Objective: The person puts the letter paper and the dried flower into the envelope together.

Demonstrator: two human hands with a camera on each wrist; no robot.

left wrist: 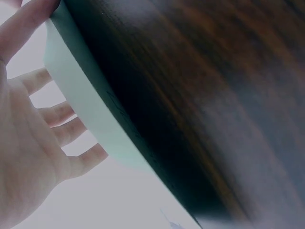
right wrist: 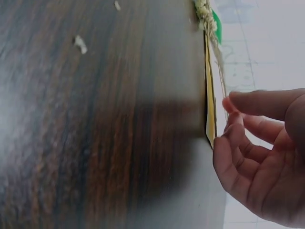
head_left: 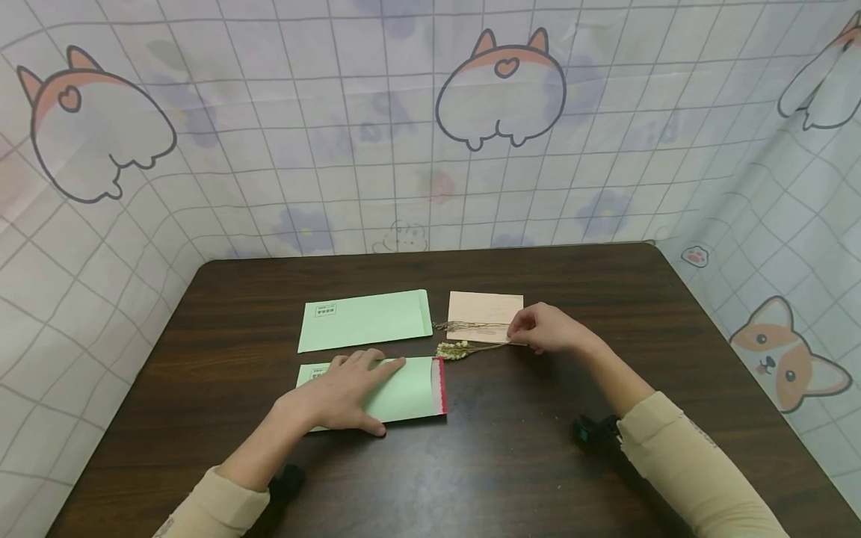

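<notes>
Fingers spread, my left hand (head_left: 341, 390) rests on the nearer light green envelope (head_left: 410, 388), its thumb at the front edge. That envelope has a red strip at its right end; in the left wrist view the green envelope (left wrist: 90, 98) lies under the straight fingers. My right hand (head_left: 548, 327) pinches the thin stem of a dried flower sprig (head_left: 454, 350) between thumb and fingertips. The sprig's pale yellow blossoms point left. Just behind, a second, browner dried sprig (head_left: 464, 326) lies across a pale pink-beige card (head_left: 484, 305). Flower heads (right wrist: 206, 14) show beyond the right hand.
Another light green envelope (head_left: 366, 320) with a small printed label lies behind the nearer one. Small pale crumbs (right wrist: 80, 44) lie on the dark wooden table (head_left: 498, 463). Patterned cloth (head_left: 377, 179) hangs behind and at both sides.
</notes>
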